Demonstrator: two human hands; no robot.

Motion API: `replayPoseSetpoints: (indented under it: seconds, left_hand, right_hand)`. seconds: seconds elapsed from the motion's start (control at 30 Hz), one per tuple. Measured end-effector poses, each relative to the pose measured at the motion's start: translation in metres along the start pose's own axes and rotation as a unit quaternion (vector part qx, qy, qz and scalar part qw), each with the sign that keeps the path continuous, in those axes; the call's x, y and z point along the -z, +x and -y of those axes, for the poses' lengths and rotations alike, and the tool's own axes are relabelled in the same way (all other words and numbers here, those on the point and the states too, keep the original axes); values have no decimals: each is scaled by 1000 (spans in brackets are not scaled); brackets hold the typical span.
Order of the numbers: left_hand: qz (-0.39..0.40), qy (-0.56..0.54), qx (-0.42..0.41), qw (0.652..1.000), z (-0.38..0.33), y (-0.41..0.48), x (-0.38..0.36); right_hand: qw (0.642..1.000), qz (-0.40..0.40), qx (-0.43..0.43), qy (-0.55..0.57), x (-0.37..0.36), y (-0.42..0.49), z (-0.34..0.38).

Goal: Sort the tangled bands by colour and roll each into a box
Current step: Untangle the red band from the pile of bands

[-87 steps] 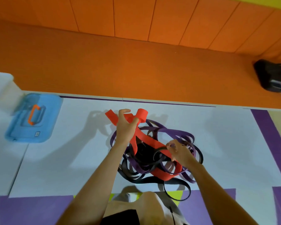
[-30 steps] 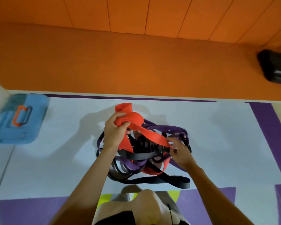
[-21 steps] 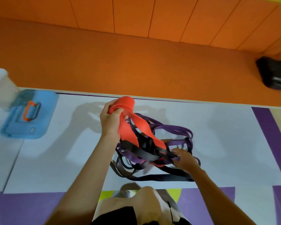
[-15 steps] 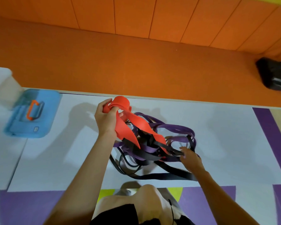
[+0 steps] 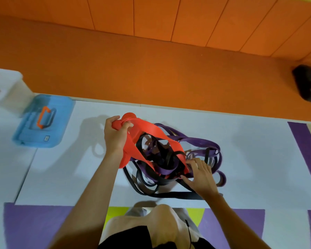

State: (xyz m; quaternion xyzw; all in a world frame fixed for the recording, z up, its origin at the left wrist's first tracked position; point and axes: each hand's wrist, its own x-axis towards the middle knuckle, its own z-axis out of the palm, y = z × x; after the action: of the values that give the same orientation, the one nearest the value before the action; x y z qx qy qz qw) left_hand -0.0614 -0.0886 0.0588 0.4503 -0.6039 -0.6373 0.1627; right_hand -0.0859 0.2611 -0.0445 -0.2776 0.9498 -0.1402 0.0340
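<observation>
A tangle of bands lies on the white mat in front of me. My left hand (image 5: pixel 115 137) grips the bunched end of the wide red band (image 5: pixel 147 130) and holds it raised at the tangle's upper left; the band runs down into the pile. Purple bands (image 5: pixel 199 142) loop out to the right and black bands (image 5: pixel 151 186) curl along the near side. My right hand (image 5: pixel 201 175) rests on the right side of the tangle, fingers spread and pressing on the black and purple strands. Where the red band ends inside the pile is hidden.
A blue box lid with an orange handle (image 5: pixel 43 123) lies on the mat at the far left, next to a clear box (image 5: pixel 9 88). A black bag (image 5: pixel 309 85) sits on the orange floor at the far right. My knee (image 5: pixel 160 218) is just below the pile.
My left hand has gathered the red band's end into a bunch and pulled it up and left. My right hand let go of the strand and now presses the tangle down.
</observation>
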Motion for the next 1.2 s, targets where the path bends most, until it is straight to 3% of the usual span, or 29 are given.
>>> replayPoseSetpoints:
  seconds: [0.13, 0.23, 0.3, 0.37, 0.47, 0.63, 0.87, 1.2]
  left_hand:
    - [32, 69, -9, 997, 10, -3, 5]
    - [70, 90, -8, 993, 16, -3, 6]
    - [93, 92, 3, 991, 20, -1, 6]
    - [100, 87, 18, 991, 22, -1, 6]
    - [72, 58, 18, 996, 27, -1, 5]
    - [-13, 86, -42, 995, 33, 9, 10]
    - [9, 126, -64, 990, 31, 15, 1]
    - [39, 136, -82, 987, 20, 12, -10]
  right_hand:
    - [992, -52, 104, 52, -3, 28, 34]
    - [995, 97, 7, 10, -7, 49, 68]
    - [972, 221, -57, -64, -16, 54, 82]
    - [956, 261, -73, -109, -25, 55, 92]
    - [963, 230, -72, -118, -36, 52, 96]
    - [983, 118, -77, 118, -7, 53, 66]
    - [968, 46, -57, 239, 55, 55, 41]
    - [893, -21, -60, 446, 122, 73, 61]
